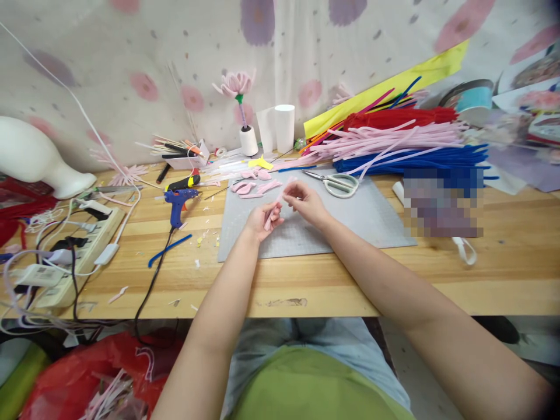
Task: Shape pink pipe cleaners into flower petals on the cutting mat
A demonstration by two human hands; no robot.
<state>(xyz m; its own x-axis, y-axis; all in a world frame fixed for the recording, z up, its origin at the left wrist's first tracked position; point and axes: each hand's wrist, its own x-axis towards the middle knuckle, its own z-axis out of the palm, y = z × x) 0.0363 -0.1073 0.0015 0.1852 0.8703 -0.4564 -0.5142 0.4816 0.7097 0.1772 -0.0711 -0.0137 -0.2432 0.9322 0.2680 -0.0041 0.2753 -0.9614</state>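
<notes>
My left hand (261, 221) is closed around a pale pink pipe cleaner piece (268, 218) over the grey cutting mat (306, 238). Just right of it, my right hand (306, 201) pinches the upper end of the same pink piece between thumb and fingers. Several bent pink pipe cleaner loops (243, 187) lie on the mat beyond my left hand. Scissors with pale handles (341, 185) rest behind my right hand, near the mat's back edge. The exact shape of the held piece is partly hidden by my fingers.
A blue glue gun (177, 205) and a blue pipe cleaner (170, 251) lie to the left. Farther left is a power strip (87, 256) with tangled cords. Pink (394, 140) and blue pipe cleaner bundles (380, 163) lie back right. A pink flower (236, 86) stands behind.
</notes>
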